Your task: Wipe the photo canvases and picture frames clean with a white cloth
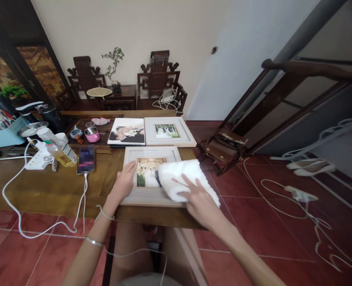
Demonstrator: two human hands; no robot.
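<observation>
A pale-framed picture [152, 201] lies flat on the table in front of me, with a small photo in its middle. My left hand [124, 182] is closed over the left edge of that frame, its fingers along the rim. Bunched on the right half is a white fluffy towel [190, 169], covering the photo's right side and hanging past the frame's right edge. My right hand [198, 198] presses down on the towel with its fingers somewhat apart, holding it against the frame. The frame's lower right corner is hidden under hand and towel.
Behind stand a second framed picture [178, 137] and a photo panel [128, 137], both lying flat. To the left are a charging phone [86, 159], a bottle [65, 155], a pink cup [92, 135] and a power strip [38, 159]. A chair with a brown bag [223, 149] stands right.
</observation>
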